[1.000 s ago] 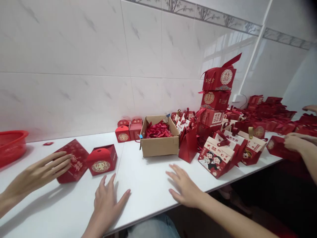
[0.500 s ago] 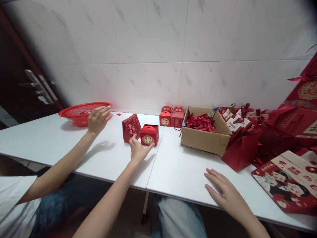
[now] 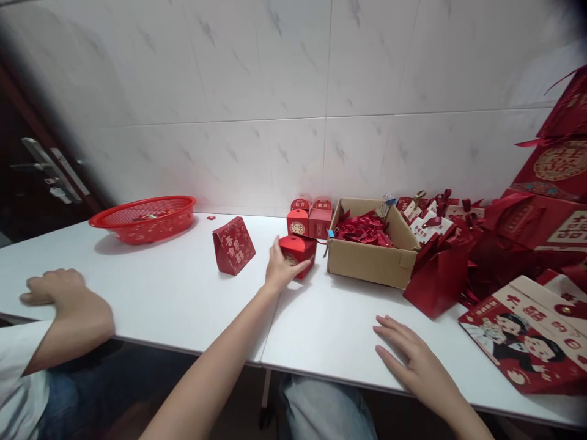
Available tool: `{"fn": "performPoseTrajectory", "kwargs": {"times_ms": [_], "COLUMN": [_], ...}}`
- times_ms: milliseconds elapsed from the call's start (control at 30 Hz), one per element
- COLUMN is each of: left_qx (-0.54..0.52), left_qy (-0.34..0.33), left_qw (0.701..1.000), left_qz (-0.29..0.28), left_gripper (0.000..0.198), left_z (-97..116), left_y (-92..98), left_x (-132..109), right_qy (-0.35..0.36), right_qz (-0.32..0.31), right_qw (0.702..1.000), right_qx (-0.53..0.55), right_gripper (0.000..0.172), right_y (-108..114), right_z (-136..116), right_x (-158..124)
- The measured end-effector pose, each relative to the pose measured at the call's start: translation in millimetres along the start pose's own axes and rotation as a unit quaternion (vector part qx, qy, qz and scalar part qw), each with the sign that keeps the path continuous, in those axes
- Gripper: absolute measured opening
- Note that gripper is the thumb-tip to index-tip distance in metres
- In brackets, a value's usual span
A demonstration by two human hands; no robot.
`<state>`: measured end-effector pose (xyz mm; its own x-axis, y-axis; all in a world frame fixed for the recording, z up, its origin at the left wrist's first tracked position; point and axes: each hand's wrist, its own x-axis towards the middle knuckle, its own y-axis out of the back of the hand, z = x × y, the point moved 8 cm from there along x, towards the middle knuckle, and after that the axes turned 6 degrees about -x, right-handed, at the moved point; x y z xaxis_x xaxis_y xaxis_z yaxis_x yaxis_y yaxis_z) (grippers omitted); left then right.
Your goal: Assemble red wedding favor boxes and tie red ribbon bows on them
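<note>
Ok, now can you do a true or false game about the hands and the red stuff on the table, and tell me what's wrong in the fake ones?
1. The left hand is touching a small red box. True.
2. The right hand is gripping a box. False: it looks empty, with its fingers spread.
3. The carton has red ribbons in it. True.
4. The basket is blue. False: the basket is red.
5. The other person's hand is inside the basket. False: it is apart from the basket, closer to the table's front edge.
</note>
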<state>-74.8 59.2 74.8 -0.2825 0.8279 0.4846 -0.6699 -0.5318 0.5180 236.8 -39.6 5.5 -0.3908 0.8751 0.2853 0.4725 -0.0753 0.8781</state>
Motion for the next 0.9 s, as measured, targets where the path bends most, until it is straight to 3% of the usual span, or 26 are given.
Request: {"fn": "performPoseTrajectory", "kwargs": {"times_ms": [67, 133, 233, 267, 333, 433, 533, 600, 733, 833, 900], "left_qx": [0.019, 0.047, 0.060, 0.066, 0.099, 0.158, 0.163, 0.146, 0.083, -0.003, -0.039], "left_qy": [-0.006, -0.024, -0.117, -0.150, -0.164, -0.093, -0.022, 0.013, 0.050, 0.121, 0.134], "left_qw": [0.996, 0.988, 0.980, 0.979, 0.981, 0.960, 0.937, 0.928, 0.909, 0.925, 0.940], "left_qz": [-0.090, -0.144, -0.152, -0.124, 0.009, 0.212, 0.308, 0.343, 0.405, 0.361, 0.310], "left_gripper": [0.113, 0.115, 0.109, 0.104, 0.090, 0.087, 0.106, 0.113, 0.106, 0.089, 0.063], "left_z": [7, 10, 12, 11, 1, -21, -39, -49, -68, -92, -98], "left_y": [-31.1, -51.1, -49.2, -37.5, 4.7, 75.5, 118.6, 134.4, 156.9, 158.8, 153.0], "left_x": [2, 2, 5, 7, 14, 20, 23, 23, 17, 21, 25], "right_qy": [0.000, 0.002, 0.002, 0.001, -0.001, -0.002, -0.001, -0.001, 0.002, 0.010, 0.014], "right_qz": [-0.011, -0.024, -0.033, -0.033, -0.033, -0.030, -0.021, -0.013, -0.009, -0.004, 0.004], "right_qw": [1.000, 1.000, 0.999, 0.999, 0.999, 1.000, 1.000, 1.000, 1.000, 1.000, 1.000], "right_qx": [0.000, -0.003, -0.006, -0.006, -0.005, -0.003, 0.000, 0.000, -0.009, -0.016, -0.013], "right_gripper": [0.038, 0.038, 0.038, 0.038, 0.037, 0.036, 0.035, 0.035, 0.034, 0.034, 0.033], "right_y": [1, 1, 1, 1, 0, -1, 0, 3, 3, -2, -6], "right_z": [-2, -4, -5, -5, -4, -3, -5, -6, -7, -3, 2], "right_x": [0, 0, 0, 0, 0, 1, 1, 1, 1, -1, -2]}}
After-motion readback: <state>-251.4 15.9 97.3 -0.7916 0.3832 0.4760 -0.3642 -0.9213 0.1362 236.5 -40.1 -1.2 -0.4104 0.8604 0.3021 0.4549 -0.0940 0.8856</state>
